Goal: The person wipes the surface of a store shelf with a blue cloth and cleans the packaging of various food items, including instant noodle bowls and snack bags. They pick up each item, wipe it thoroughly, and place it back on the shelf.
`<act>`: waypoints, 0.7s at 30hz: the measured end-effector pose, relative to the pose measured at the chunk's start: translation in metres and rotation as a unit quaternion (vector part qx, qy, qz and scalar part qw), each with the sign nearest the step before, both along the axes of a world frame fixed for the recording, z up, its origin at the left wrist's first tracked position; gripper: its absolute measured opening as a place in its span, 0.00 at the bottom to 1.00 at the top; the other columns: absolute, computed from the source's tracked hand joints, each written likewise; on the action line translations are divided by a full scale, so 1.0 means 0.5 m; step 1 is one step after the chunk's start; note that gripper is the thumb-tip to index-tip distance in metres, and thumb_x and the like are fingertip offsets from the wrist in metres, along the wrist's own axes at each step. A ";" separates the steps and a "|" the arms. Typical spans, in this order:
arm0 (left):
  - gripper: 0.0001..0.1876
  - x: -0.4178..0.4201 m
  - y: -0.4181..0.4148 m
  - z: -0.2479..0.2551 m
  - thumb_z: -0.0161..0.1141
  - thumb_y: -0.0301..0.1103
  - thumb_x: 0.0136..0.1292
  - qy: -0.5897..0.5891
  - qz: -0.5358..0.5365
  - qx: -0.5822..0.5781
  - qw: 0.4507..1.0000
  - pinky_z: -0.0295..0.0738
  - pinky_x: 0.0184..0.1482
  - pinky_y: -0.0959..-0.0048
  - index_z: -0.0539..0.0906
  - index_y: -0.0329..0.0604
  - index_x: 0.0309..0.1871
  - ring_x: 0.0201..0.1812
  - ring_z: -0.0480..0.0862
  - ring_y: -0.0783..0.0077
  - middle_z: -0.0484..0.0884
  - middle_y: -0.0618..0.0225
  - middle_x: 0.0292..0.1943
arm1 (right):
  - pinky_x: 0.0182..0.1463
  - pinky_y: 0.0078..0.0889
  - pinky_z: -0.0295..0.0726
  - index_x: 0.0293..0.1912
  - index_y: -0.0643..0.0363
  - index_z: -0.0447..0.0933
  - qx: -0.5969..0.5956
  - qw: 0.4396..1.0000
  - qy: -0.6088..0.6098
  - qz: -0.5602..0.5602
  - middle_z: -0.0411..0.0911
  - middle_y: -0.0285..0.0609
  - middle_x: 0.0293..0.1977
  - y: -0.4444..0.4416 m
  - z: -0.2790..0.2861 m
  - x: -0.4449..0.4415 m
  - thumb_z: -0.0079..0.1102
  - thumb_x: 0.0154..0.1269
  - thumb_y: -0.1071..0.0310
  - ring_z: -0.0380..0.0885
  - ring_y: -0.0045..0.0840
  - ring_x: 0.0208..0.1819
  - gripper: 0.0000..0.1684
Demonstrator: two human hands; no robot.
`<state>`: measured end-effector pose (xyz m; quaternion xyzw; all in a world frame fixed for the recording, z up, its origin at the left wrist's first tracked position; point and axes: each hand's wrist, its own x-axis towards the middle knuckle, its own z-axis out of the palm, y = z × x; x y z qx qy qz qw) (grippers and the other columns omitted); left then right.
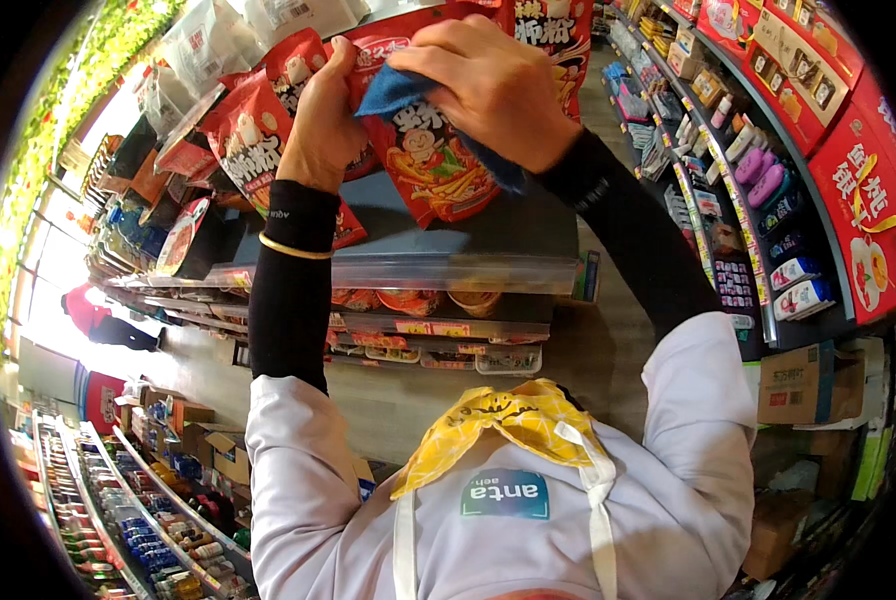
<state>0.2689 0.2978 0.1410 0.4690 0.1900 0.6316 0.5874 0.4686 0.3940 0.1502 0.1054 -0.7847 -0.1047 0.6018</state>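
My right hand point(493, 90) has its fingers closed on a blue cloth point(395, 91), which lies against the front of a red food pouch point(436, 169). The cloth's other end hangs below my palm. My left hand point(328, 124) grips the left edge of that pouch, its thumb pointing up. The pouch tilts above the dark top shelf point(388, 206). Close to my left wrist stands another red pouch point(249, 139), with more red pouches behind both hands. The fingers of my left hand are partly hidden behind the pouch.
Shelf tiers below hold packaged bowls point(410, 301). White bags point(207, 45) stand at the upper left. Across the aisle on the right are shelves with shoes and bottles point(800, 289), above a cardboard box point(797, 382). Bottle shelves point(147, 540) fill the lower left; a person point(106, 319) is farther off.
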 end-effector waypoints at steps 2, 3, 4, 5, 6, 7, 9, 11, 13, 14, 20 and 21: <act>0.23 0.059 -0.005 0.025 0.38 0.48 0.75 0.014 0.094 -0.018 0.995 0.77 0.56 0.63 0.74 0.35 0.52 0.51 0.82 0.63 0.81 0.58 0.51 | 0.44 0.22 0.80 0.47 0.51 0.80 0.118 0.983 0.059 -0.124 0.80 0.33 0.40 0.061 0.021 -0.023 0.67 0.55 0.59 0.79 0.23 0.42 0.19; 0.23 0.070 -0.012 0.032 0.38 0.48 0.75 0.018 0.148 -0.027 0.988 0.77 0.56 0.62 0.74 0.35 0.52 0.51 0.82 0.62 0.80 0.58 0.51 | 0.37 0.39 0.77 0.37 0.54 0.79 -0.034 0.996 0.041 -0.071 0.77 0.40 0.33 0.034 0.057 0.006 0.55 0.55 0.71 0.78 0.36 0.37 0.08; 0.18 0.056 -0.015 0.031 0.43 0.45 0.74 0.016 0.128 -0.006 0.992 0.79 0.54 0.57 0.72 0.39 0.53 0.50 0.82 0.59 0.81 0.57 0.49 | 0.36 0.36 0.77 0.34 0.50 0.80 -0.053 0.988 0.108 -0.094 0.77 0.37 0.32 0.048 0.071 0.010 0.56 0.51 0.73 0.77 0.31 0.36 0.09; 0.18 0.044 -0.020 0.029 0.44 0.45 0.74 0.010 0.138 -0.010 0.990 0.78 0.54 0.57 0.72 0.39 0.53 0.50 0.82 0.59 0.81 0.56 0.50 | 0.36 0.35 0.77 0.33 0.51 0.80 -0.113 0.982 0.093 -0.116 0.77 0.38 0.30 0.068 0.071 0.022 0.58 0.51 0.73 0.78 0.32 0.36 0.08; 0.18 0.035 -0.011 0.024 0.44 0.45 0.74 0.003 0.141 -0.017 0.990 0.78 0.54 0.57 0.72 0.39 0.53 0.50 0.82 0.59 0.80 0.56 0.50 | 0.38 0.34 0.78 0.33 0.53 0.81 -0.154 0.977 0.106 -0.098 0.78 0.39 0.30 0.100 0.064 0.031 0.59 0.51 0.75 0.78 0.35 0.35 0.08; 0.18 0.035 -0.010 0.024 0.44 0.44 0.74 -0.006 0.148 -0.024 0.989 0.78 0.54 0.56 0.72 0.39 0.53 0.50 0.82 0.59 0.80 0.56 0.50 | 0.39 0.31 0.78 0.35 0.56 0.82 -0.212 0.969 0.110 -0.067 0.81 0.41 0.32 0.119 0.055 0.041 0.57 0.52 0.78 0.80 0.34 0.35 0.10; 0.20 0.047 -0.007 0.023 0.43 0.45 0.74 -0.001 0.143 -0.020 0.989 0.78 0.55 0.58 0.72 0.37 0.54 0.52 0.81 0.58 0.80 0.55 0.51 | 0.41 0.27 0.77 0.39 0.60 0.81 -0.330 0.929 0.164 -0.019 0.82 0.44 0.36 0.159 0.045 0.057 0.55 0.56 0.79 0.82 0.27 0.37 0.12; 0.24 0.039 -0.004 0.020 0.40 0.48 0.75 0.027 0.118 -0.002 0.993 0.76 0.57 0.60 0.72 0.35 0.57 0.54 0.80 0.58 0.79 0.55 0.54 | 0.43 0.24 0.77 0.43 0.65 0.80 -0.412 0.888 0.177 0.103 0.83 0.46 0.37 0.224 0.043 0.069 0.57 0.59 0.75 0.81 0.22 0.38 0.11; 0.24 0.031 -0.009 0.023 0.40 0.48 0.74 0.014 0.060 0.011 0.998 0.76 0.58 0.59 0.71 0.35 0.58 0.54 0.80 0.58 0.79 0.55 0.54 | 0.45 0.22 0.78 0.46 0.61 0.79 -0.493 0.844 0.051 0.206 0.82 0.42 0.39 0.232 0.034 0.064 0.62 0.59 0.65 0.80 0.22 0.40 0.16; 0.24 0.034 -0.012 0.028 0.40 0.48 0.74 0.009 0.031 0.017 0.999 0.76 0.58 0.59 0.71 0.35 0.58 0.54 0.81 0.58 0.79 0.55 0.54 | 0.47 0.22 0.78 0.50 0.57 0.78 -0.492 0.837 -0.025 0.238 0.81 0.40 0.42 0.232 0.027 0.067 0.64 0.58 0.57 0.79 0.21 0.43 0.22; 0.22 0.018 0.019 0.040 0.42 0.47 0.74 0.054 0.120 -0.002 0.991 0.79 0.53 0.65 0.74 0.36 0.53 0.48 0.83 0.65 0.82 0.59 0.49 | 0.47 0.22 0.77 0.46 0.58 0.82 -0.433 0.854 -0.222 0.187 0.82 0.37 0.40 0.174 0.041 0.078 0.69 0.57 0.56 0.79 0.19 0.41 0.21; 0.21 0.014 0.023 0.043 0.42 0.46 0.74 0.068 0.164 -0.006 0.984 0.79 0.51 0.66 0.74 0.36 0.52 0.46 0.84 0.66 0.82 0.60 0.48 | 0.46 0.22 0.77 0.44 0.58 0.82 -0.440 0.847 -0.220 0.201 0.82 0.36 0.38 0.171 0.040 0.085 0.68 0.57 0.58 0.79 0.18 0.39 0.18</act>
